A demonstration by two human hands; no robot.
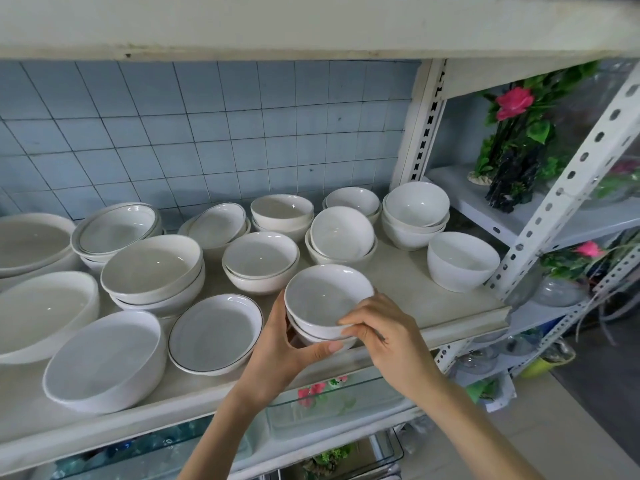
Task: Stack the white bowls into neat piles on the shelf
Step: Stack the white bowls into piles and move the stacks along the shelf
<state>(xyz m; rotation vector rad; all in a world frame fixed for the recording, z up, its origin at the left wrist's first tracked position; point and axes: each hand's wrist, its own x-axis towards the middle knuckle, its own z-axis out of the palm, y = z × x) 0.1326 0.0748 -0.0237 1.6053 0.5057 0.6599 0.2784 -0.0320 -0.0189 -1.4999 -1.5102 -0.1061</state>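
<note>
Near the shelf's front edge (433, 329) two small white bowls (323, 299) sit nested, the upper one tilted. My left hand (280, 344) cups the pair from the left, thumb curled under the lower bowl. My right hand (381, 327) pinches the upper bowl's near rim. Behind them stand more white bowls: a nested pair (261, 259), a pile with a tilted top bowl (341, 235), a taller pile (415, 214) and a single deep bowl (462, 259) at the right.
Wide shallow bowls (152, 268) and a rimmed dish (214, 332) crowd the shelf's left half. A perforated metal post (554, 199) stands at the right, with artificial flowers (516, 133) on the neighbouring rack. The upper shelf board (311, 26) hangs low overhead. Glass containers sit below.
</note>
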